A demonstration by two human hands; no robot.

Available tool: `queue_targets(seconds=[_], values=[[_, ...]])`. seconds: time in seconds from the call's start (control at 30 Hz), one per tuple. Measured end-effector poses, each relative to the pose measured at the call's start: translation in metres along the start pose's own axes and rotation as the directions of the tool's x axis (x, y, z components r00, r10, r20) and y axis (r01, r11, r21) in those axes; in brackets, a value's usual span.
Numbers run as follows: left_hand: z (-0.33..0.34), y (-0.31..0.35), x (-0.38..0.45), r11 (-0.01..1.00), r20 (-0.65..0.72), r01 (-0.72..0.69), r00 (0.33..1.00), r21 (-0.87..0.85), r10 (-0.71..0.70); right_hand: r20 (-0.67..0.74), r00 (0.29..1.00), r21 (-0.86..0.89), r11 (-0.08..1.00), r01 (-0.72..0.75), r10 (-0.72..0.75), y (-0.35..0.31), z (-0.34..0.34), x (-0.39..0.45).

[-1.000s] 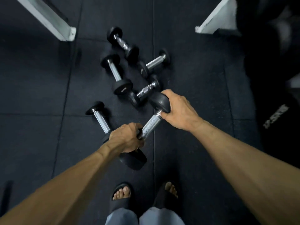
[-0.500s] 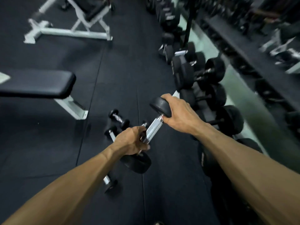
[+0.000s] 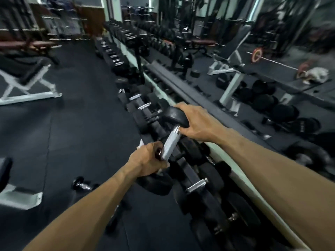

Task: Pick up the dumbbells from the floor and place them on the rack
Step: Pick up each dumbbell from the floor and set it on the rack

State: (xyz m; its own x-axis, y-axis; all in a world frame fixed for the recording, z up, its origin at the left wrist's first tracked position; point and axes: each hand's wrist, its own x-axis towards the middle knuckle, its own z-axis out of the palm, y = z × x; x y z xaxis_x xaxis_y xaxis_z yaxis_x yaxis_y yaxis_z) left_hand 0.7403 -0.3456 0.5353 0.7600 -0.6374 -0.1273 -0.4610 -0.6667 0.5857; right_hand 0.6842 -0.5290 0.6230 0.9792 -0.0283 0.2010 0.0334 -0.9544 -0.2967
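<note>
- Dark rubber floor (image 3: 76,124) carries a small dumbbell (image 3: 82,185) and white bench frames (image 3: 27,95).
- Long rack (image 3: 195,176) holds rows of black dumbbells.

Both hands, left hand (image 3: 147,163) and right hand (image 3: 196,122), hold a dumbbell (image 3: 170,144) over the rack (image 3: 197,178).

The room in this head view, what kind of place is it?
Very likely a gym's free-weights area: a long dumbbell rack along a mirrored wall, white-framed benches, and both hands carrying a dumbbell.
</note>
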Motion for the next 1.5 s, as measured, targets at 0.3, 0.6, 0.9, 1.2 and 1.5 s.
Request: queue_targets(seconds=[0.3,0.6,0.9,1.2,1.5], values=[[0.104,0.139,0.137,0.990,0.221,-0.142,0.965,-0.023,0.144,0.034,0.962,0.033,0.962,-0.272,0.270,0.206,-0.050,-0.032],[0.179,0.212,0.253,0.986,0.355,-0.147,0.921,-0.073,0.163,0.072,0.915,0.035,0.915,-0.401,0.398,0.357,-0.058,-0.028],[0.211,0.211,0.333,0.991,0.496,-0.129,0.862,0.017,0.104,0.133,0.855,0.188,0.834,-0.518,0.501,0.436,-0.018,-0.009],[0.201,0.212,0.321,0.989,0.440,-0.147,0.890,0.024,0.122,0.207,0.837,0.102,0.840,-0.534,0.507,0.435,-0.022,-0.001],[0.153,0.188,0.289,0.990,0.334,-0.136,0.933,-0.027,0.137,0.172,0.835,-0.073,0.852,-0.519,0.523,0.404,-0.031,0.027]])
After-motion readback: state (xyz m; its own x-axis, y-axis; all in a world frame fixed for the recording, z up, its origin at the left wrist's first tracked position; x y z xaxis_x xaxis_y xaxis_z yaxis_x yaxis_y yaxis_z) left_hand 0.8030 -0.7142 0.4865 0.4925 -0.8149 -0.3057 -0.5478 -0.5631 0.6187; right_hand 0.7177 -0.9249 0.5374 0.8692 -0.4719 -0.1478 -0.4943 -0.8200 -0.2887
